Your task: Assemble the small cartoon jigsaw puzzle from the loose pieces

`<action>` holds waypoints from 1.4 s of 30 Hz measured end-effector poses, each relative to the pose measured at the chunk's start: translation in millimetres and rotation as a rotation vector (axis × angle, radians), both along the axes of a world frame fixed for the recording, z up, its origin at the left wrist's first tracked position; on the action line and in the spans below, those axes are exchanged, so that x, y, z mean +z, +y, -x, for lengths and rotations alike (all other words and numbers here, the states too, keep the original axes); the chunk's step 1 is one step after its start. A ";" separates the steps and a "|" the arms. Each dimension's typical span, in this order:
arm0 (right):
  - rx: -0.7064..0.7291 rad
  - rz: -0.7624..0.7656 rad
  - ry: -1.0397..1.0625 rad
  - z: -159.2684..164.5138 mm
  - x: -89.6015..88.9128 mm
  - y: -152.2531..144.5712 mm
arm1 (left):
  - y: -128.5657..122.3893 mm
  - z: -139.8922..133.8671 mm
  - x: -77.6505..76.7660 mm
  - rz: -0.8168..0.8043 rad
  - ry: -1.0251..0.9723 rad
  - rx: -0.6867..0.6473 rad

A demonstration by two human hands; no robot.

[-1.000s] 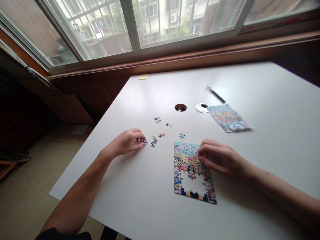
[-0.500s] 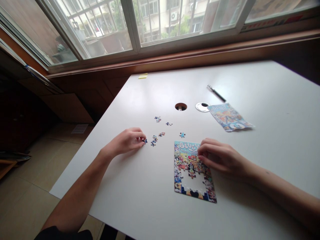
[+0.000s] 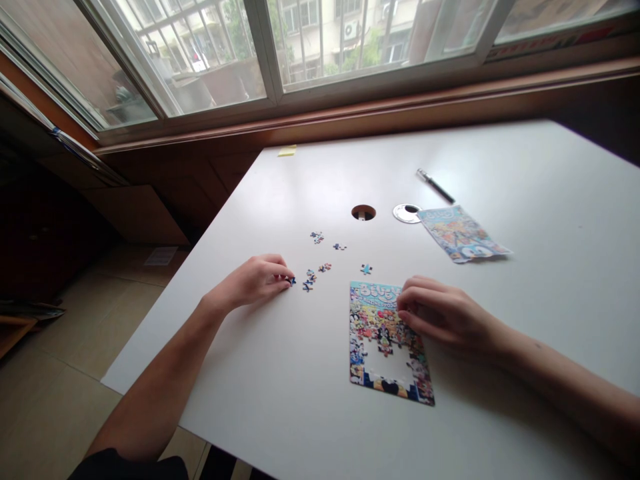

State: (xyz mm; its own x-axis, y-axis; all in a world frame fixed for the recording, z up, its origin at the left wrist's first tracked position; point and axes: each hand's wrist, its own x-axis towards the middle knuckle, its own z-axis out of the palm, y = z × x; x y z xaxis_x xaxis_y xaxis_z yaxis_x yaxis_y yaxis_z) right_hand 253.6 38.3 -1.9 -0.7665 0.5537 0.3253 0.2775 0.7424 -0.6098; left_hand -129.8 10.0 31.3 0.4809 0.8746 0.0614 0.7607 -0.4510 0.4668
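A partly assembled jigsaw puzzle (image 3: 373, 320) lies on the white table, with a gap in its lower middle where the white surface shows. Over its upper right edge rests my right hand (image 3: 440, 310), fingers curled; whether anything is in them is hidden. My left hand (image 3: 263, 279) pinches a small dark blue puzzle piece (image 3: 291, 281) at the left, low over the table. Just right of that piece lie several loose puzzle pieces (image 3: 309, 283). A light blue puzzle piece (image 3: 367, 269) sits above the puzzle's top edge.
A colourful printed sheet (image 3: 463, 233) lies at the right, near a black pen (image 3: 436, 186). Beside them are a round metal cover (image 3: 407, 213) and a cable hole (image 3: 363, 213) in the table (image 3: 270, 400). A window (image 3: 370, 47) stands behind the table.
The piece in my left fingers has turned slightly. The whole view has shifted a little; my right hand and the puzzle stay in place.
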 end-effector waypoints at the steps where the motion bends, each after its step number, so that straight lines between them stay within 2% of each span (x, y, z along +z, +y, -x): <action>1: 0.000 0.000 0.001 -0.1 -0.2 0.0 | 0.1 -0.1 0.0 -0.001 -0.001 -0.002; 17: 0.000 -0.002 -0.003 -0.6 -0.5 0.9 | -0.5 -3.1 4.8 -0.050 0.066 -0.009; 27: -0.050 -0.020 0.002 2.7 6.8 -3.2 | 2.0 1.5 -1.2 -0.090 0.034 -0.059; 42: -0.055 -0.027 0.000 2.2 5.8 -2.6 | 4.0 2.8 -5.2 -0.135 0.008 -0.055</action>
State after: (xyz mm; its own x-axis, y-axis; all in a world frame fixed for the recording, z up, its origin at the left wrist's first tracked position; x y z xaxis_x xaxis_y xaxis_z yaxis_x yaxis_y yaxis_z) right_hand 251.4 35.7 3.9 -0.7351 0.5862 0.3406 0.3181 0.7420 -0.5902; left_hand -132.6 14.0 26.1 0.5285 0.8312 0.1725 0.7368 -0.5501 0.3931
